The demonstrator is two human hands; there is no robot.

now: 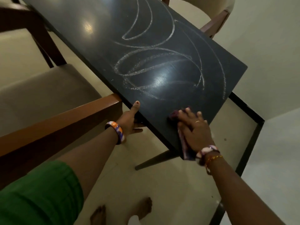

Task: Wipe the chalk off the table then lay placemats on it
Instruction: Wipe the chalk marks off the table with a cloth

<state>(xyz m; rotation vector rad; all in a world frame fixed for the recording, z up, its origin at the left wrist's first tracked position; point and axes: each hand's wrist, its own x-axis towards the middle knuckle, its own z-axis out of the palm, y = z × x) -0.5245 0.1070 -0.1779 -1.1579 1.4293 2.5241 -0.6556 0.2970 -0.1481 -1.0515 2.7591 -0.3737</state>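
Bare feet [142, 208] on pale floor tiles and a green sleeve [40, 194] at lower left frame our view as we lean over the dark table [100, 26]. Our right hand [194, 129] lies flat, fingers spread and straight, pressing a purple cloth [184, 143] onto the near corner of the tabletop; the cloth's tail hangs over the near edge below our wrist, where a patterned bangle [207, 152] and a thread band sit. Our left hand [129, 120] grips the table's left edge, thumb laid on top and fingers curled beneath, an orange-and-purple bangle [116, 132] at the wrist. Just beyond both hands, white chalk loops [155, 67] sweep across the surface from the middle toward the far end, unwiped, with ceiling light glinting on the sheen. A wooden chair with a grey seat [48, 88] stands close at the table's left side, and a cream chair [215, 15] sits at the far right edge.
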